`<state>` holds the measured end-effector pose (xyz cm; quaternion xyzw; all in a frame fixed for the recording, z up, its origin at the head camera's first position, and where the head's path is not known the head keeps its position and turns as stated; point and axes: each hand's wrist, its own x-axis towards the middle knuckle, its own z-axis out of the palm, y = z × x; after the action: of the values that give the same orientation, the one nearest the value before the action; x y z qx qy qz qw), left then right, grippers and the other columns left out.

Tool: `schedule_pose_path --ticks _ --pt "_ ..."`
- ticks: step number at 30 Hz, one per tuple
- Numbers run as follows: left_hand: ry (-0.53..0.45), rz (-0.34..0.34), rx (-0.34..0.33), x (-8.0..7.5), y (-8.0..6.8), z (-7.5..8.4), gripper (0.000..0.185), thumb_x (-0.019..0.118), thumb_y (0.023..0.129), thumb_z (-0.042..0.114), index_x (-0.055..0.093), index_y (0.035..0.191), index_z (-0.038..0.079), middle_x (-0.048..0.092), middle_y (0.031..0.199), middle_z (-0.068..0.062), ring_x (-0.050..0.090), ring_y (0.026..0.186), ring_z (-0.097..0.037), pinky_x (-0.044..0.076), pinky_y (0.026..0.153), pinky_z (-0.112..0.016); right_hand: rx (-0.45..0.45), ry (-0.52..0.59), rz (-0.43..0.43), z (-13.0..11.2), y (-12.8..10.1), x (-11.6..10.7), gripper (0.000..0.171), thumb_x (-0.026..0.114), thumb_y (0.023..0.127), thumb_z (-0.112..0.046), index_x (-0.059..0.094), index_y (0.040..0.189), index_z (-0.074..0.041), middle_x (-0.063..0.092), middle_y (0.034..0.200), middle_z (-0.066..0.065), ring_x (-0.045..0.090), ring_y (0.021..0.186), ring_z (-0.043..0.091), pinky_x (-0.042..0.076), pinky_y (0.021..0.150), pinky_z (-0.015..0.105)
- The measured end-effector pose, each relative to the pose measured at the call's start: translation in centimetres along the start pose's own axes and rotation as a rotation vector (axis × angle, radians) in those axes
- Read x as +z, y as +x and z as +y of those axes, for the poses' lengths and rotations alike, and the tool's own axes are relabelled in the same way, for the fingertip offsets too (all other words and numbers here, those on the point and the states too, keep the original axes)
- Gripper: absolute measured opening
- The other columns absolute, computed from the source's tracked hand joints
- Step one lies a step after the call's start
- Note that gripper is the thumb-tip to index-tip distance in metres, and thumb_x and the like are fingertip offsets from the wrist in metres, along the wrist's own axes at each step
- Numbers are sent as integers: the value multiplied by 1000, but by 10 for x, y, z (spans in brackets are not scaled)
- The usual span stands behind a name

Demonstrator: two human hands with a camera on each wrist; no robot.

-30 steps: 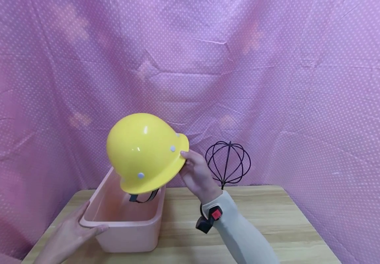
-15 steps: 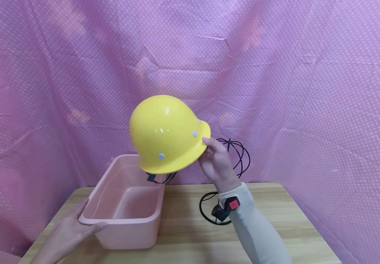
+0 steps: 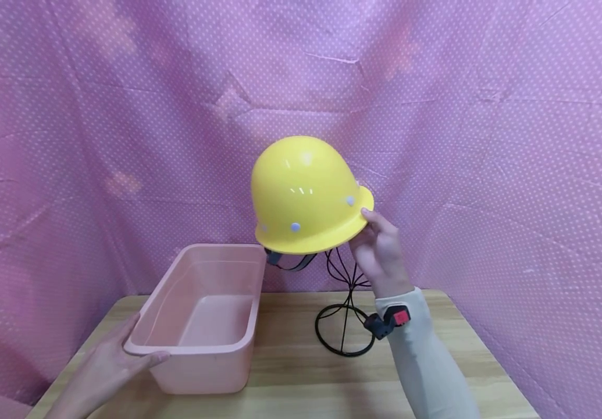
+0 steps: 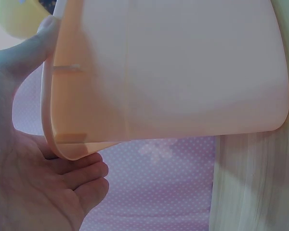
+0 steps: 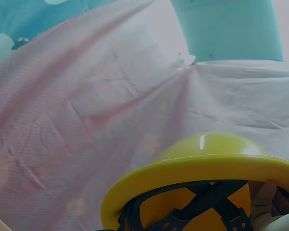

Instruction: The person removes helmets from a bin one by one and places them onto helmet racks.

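Observation:
A yellow hard hat [image 3: 306, 192] hangs in the air, dome up and slightly tilted, above the black wire stand [image 3: 350, 291]. My right hand [image 3: 381, 250] pinches its brim at the right, thumb on top and fingers underneath. Dark harness straps [image 5: 197, 207] show inside the hat in the right wrist view. On the left, my left hand [image 3: 107, 361] grips the near-left corner of a pink plastic bin [image 3: 201, 372]. In the left wrist view the thumb lies on the rim and the fingers [image 4: 86, 175] curl at the corner. The hat hides the top of the stand.
The bin stands at the left of a wooden table [image 3: 301, 372], with its inside bare. The stand's round base sits to the bin's right. Behind and at both sides hangs a pink dotted cloth [image 3: 463, 145].
My right hand has carried the hard hat up and to the right, from over the bin to over the wire stand. The left hand stays on the bin's corner.

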<state>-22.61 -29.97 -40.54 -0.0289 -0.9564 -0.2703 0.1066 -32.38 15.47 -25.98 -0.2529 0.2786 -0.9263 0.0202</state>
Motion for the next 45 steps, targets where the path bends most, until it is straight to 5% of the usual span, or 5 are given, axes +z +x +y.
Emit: schedule_pose_path --ticks 7,22,45 --pt "7 15 0 1 0 0 107 66 75 62 8 152 15 40 140 -32 36 124 -57 35 85 -72 -48 70 49 -18 -1 -14 44 43 95 -4 40 139 -3 53 133 9 57 119 21 43 106 28" --pt "26 -2 16 -2 0 1 106 63 78 62 4 152 15 31 145 -32 34 123 -60 33 84 -74 -116 136 71 -39 -15 -39 44 39 96 -2 39 140 -3 46 143 8 46 132 21 37 111 31" --pt "40 25 7 0 -1 -3 106 64 76 63 8 152 14 36 143 -31 35 121 -60 35 83 -73 -96 142 65 -29 -51 -78 46 28 97 1 36 142 -6 37 149 3 39 136 17 32 114 28"
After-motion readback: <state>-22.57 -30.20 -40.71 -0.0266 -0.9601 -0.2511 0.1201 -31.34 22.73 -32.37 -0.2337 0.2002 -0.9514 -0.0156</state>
